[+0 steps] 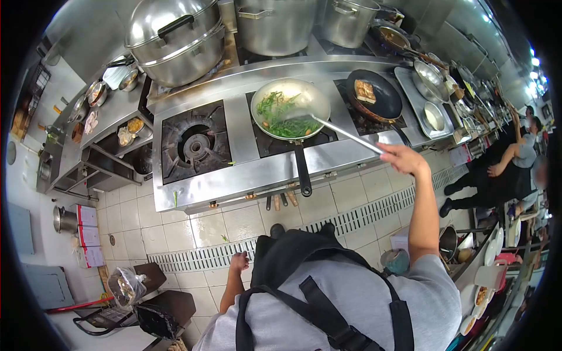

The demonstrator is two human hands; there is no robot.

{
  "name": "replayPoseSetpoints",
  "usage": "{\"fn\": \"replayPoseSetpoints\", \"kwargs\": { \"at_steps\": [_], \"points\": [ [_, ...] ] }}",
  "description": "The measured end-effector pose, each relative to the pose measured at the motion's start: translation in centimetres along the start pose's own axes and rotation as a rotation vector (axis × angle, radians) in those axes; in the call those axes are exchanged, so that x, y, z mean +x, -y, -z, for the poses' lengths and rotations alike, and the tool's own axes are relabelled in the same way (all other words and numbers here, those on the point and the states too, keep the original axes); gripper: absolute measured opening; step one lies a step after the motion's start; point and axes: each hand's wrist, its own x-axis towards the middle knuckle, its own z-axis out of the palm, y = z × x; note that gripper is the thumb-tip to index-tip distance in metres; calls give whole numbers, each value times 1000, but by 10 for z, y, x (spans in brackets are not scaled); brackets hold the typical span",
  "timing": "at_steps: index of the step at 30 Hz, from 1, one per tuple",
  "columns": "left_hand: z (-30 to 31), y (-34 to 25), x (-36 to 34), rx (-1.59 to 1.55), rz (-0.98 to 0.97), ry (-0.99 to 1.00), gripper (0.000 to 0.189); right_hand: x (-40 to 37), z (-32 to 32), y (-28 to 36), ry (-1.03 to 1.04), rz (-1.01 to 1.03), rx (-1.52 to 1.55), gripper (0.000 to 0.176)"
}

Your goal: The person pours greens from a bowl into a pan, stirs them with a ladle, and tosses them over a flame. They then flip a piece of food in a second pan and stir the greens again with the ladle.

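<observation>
My right hand (404,159) is closed around the end of a long-handled metal ladle (351,136). The ladle's blurred head reaches into a pale-lined frying pan (316,96), among chopped green vegetables (275,109) with a few orange-brown pieces. The pan sits on a burner, its black handle (301,167) jutting out over the stove's front edge, with no hand on it. Low beside my body hangs my left hand (239,261), away from the stove. Its fingers look loosely curled, and nothing shows in them.
A dark pan (386,96) with a browned slab of food (365,91) stands right of the vegetables. Left is a bare burner (196,144); large steel pots (275,29) line the back. Bins (167,310) stand behind on my left. Another person (497,164) is at far right.
</observation>
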Motion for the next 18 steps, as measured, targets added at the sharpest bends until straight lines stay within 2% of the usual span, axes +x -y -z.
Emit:
{"fn": "replayPoseSetpoints", "kwargs": {
  "at_steps": [1, 2, 4, 5, 7, 11, 12, 13, 14, 15, 17, 18],
  "points": [
    [-3, -2, -2, 9, 0, 9, 28, 1, 7, -2, -12, -28, -9, 48],
    [-5, -4, -3, -29, 23, 21, 28, 8, 1, 6, -51, 41, -19, 48],
    [-5, -8, -5, -12, 57, 33, 28, 38, -40, 5, -202, 108, 89, 47],
    [-3, -4, -5, 4, 53, 42, 28, 36, -54, 11, -213, 95, 96, 47],
    [3, -3, -2, 154, -78, 69, 28, 30, -72, 20, -102, 62, 161, 47],
    [16, 25, -6, 407, -299, 90, 28, 1, -18, -14, -54, 118, -20, 47],
    [14, 29, -5, 399, -295, 85, 28, -1, -7, -12, -67, 37, -17, 46],
    [13, 33, -4, 256, -159, 54, 28, -3, 0, -8, -79, -46, -11, 46],
    [13, 37, -1, 114, -25, 23, 27, 1, -1, 11, -73, -46, -99, 45],
    [15, 40, -1, -29, 106, -11, 27, 22, -22, 1, -68, -41, -97, 45],
    [16, 29, -8, 32, 120, 7, 24, 73, -77, -31, -399, 418, -82, 44],
    [15, 25, -7, 10, 142, 9, 23, 60, -79, -17, -399, 424, -86, 44]
  ]
}}
